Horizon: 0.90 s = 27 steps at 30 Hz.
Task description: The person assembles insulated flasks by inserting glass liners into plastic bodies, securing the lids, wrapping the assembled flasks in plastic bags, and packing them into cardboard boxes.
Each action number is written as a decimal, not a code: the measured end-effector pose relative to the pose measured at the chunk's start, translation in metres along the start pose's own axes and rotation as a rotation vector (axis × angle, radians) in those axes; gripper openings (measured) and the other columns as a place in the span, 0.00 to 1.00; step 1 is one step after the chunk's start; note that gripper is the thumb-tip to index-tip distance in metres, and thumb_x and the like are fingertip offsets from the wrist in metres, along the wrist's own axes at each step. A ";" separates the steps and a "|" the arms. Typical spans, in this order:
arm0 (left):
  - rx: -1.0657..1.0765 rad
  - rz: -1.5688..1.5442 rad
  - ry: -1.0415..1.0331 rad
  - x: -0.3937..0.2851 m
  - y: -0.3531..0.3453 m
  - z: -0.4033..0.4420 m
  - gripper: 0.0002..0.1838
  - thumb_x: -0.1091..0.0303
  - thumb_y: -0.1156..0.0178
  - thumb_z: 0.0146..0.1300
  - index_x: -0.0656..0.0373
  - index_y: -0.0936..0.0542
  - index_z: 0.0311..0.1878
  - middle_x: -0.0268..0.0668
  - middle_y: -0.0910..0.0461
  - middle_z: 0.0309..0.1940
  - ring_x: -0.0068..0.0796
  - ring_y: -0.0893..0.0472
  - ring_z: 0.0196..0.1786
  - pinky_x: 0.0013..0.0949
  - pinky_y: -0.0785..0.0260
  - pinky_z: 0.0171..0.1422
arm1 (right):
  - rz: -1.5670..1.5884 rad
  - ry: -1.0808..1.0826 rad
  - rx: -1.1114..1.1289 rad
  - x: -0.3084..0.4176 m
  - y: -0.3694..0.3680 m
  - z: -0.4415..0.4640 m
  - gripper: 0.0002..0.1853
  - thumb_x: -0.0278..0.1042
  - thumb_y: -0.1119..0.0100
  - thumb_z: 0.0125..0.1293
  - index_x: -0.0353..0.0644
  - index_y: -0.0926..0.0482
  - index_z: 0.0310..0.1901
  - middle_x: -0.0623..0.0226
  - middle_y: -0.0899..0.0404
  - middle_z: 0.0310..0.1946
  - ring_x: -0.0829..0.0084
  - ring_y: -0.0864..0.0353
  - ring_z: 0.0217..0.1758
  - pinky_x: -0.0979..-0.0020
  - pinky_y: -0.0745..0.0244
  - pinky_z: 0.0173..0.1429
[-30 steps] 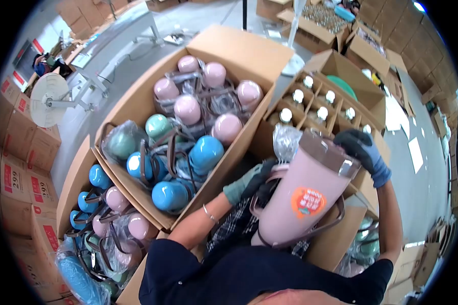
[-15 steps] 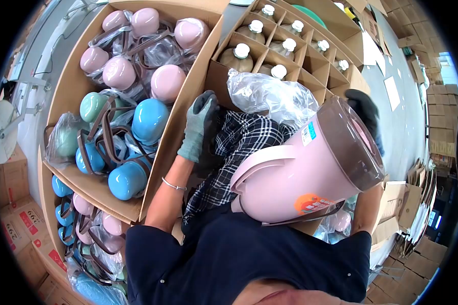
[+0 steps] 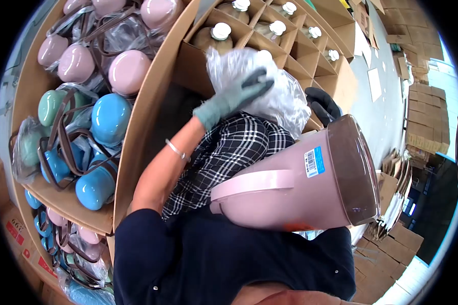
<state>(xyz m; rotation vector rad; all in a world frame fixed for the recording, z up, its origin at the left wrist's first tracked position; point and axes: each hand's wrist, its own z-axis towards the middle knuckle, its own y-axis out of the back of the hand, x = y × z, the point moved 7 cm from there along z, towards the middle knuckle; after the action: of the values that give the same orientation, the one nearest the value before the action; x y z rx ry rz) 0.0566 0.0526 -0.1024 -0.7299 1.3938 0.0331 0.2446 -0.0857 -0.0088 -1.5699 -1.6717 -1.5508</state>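
Observation:
A pink thermos jug [image 3: 290,198] with a brown lid and a barcode label lies tilted across my lap, lid toward the right. My left hand [image 3: 234,100], in a grey-green glove with dark fingertips, reaches over a crumpled clear plastic bag [image 3: 285,96], fingers stretched out against it. My right hand [image 3: 323,105], in a black glove, is beyond the jug's lid at the bag's right edge. Its fingers are curled, and what they hold, if anything, is hidden. Plaid cloth [image 3: 234,147] covers my legs beneath the jug.
On the left stands a carton [image 3: 150,86] of pink, green and blue thermos jugs in plastic. Ahead, a divided carton [image 3: 295,66] holds several glass liners with white caps [image 3: 221,31]. Stacked cardboard boxes [image 3: 427,119] stand at the far right.
My left hand has moved from the carton's edge rightward onto the plastic bag. My right hand has come left from behind the lid, and the jug has tipped flatter. The view has shifted.

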 end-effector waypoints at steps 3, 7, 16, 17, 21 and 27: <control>-0.115 -0.218 0.114 -0.016 0.015 0.049 0.33 0.49 0.44 0.68 0.57 0.36 0.69 0.33 0.28 0.58 0.24 0.24 0.54 0.30 0.29 0.59 | -0.326 0.156 -0.078 0.014 0.004 -0.005 0.26 0.33 0.39 0.64 0.37 0.33 0.63 0.63 0.27 0.57 0.72 0.29 0.60 0.69 0.34 0.64; -0.209 -0.043 0.108 -0.034 0.032 0.075 0.33 0.50 0.45 0.68 0.57 0.38 0.70 0.33 0.32 0.62 0.25 0.26 0.56 0.31 0.31 0.62 | -0.716 0.302 -0.243 0.007 0.007 0.012 0.29 0.32 0.35 0.60 0.36 0.31 0.61 0.63 0.24 0.54 0.71 0.26 0.57 0.69 0.32 0.62; -0.347 0.991 -0.598 -0.116 -0.019 -0.005 0.58 0.48 0.26 0.40 0.65 0.45 0.71 0.53 0.37 0.64 0.52 0.37 0.67 0.49 0.45 0.72 | -0.008 0.147 -0.169 0.024 0.006 0.078 0.16 0.34 0.41 0.64 0.31 0.22 0.48 0.62 0.19 0.43 0.75 0.21 0.46 0.71 0.27 0.52; -0.324 1.101 -0.526 -0.109 -0.036 -0.008 0.56 0.46 0.28 0.44 0.62 0.45 0.72 0.53 0.42 0.68 0.54 0.41 0.69 0.47 0.50 0.74 | -0.036 0.223 -0.151 0.034 0.002 0.079 0.16 0.34 0.42 0.64 0.31 0.22 0.48 0.62 0.19 0.42 0.74 0.21 0.46 0.71 0.27 0.52; -0.592 1.225 -0.341 -0.072 -0.001 0.002 0.33 0.63 0.36 0.55 0.60 0.32 0.65 0.48 0.26 0.54 0.43 0.26 0.55 0.41 0.34 0.58 | -0.232 0.330 -0.146 0.065 0.001 0.054 0.16 0.33 0.32 0.56 0.41 0.22 0.46 0.58 0.20 0.38 0.65 0.20 0.43 0.72 0.29 0.49; -0.371 0.276 -0.271 -0.193 -0.020 -0.039 0.18 0.74 0.45 0.55 0.64 0.20 0.51 0.34 0.22 0.22 0.18 0.26 0.21 0.22 0.34 0.25 | -0.557 0.406 -0.550 0.091 0.038 -0.053 0.26 0.37 0.40 0.58 0.39 0.28 0.58 0.55 0.24 0.53 0.58 0.25 0.57 0.63 0.31 0.62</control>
<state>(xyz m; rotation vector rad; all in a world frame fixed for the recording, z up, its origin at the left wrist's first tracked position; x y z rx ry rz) -0.0104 0.0938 0.0794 -0.7978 1.2287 0.6000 0.2284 -0.0980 0.1013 -0.9028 -1.5957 -2.5811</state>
